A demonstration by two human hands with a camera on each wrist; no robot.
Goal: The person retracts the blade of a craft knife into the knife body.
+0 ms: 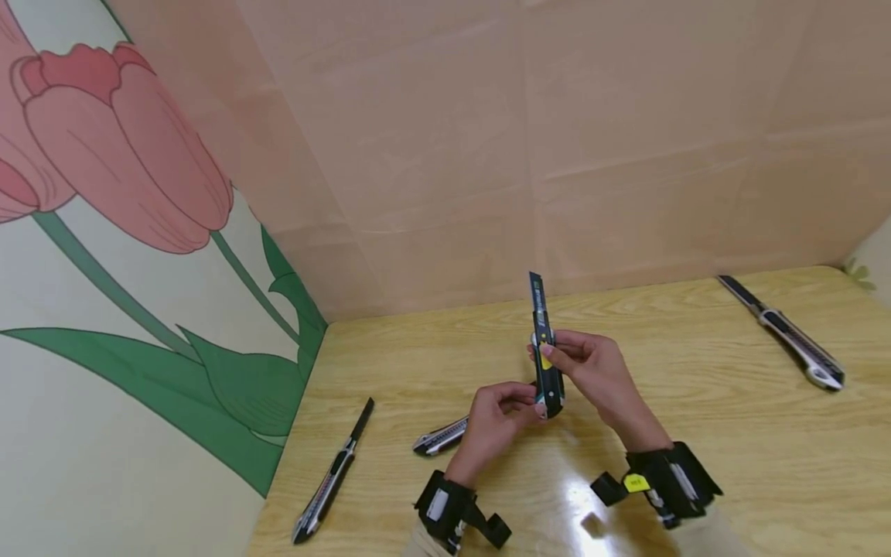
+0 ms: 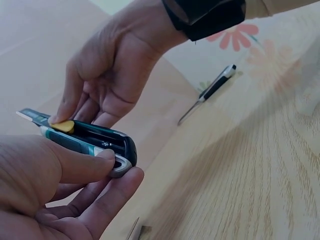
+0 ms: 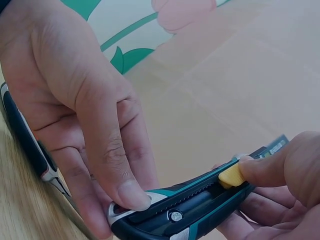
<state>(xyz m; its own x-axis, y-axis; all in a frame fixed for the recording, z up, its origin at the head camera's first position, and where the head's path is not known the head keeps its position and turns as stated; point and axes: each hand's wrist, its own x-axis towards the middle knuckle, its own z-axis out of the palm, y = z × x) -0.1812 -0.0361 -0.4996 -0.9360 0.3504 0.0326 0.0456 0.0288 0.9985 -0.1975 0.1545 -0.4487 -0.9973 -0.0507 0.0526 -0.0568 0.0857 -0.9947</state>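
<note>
A black and teal utility knife (image 1: 551,387) is held up above the table between both hands, its blade (image 1: 537,292) extended and pointing away. At its butt end, my left hand (image 1: 490,425) pinches the handle between thumb and fingers. My right hand (image 1: 604,379) grips the knife farther up, the thumb on its yellow slider (image 3: 231,176) and the fingers behind the body. Partly covered by the left hand, a second utility knife (image 1: 440,438) lies on the table.
On the wood-grain table (image 1: 696,371), another knife (image 1: 327,483) lies at the left with its blade out. A larger grey and black knife (image 1: 800,340) rests at the far right, blade also out. A beige sheet (image 1: 557,155) hangs behind the table, beside a tulip-patterned wall (image 1: 125,155).
</note>
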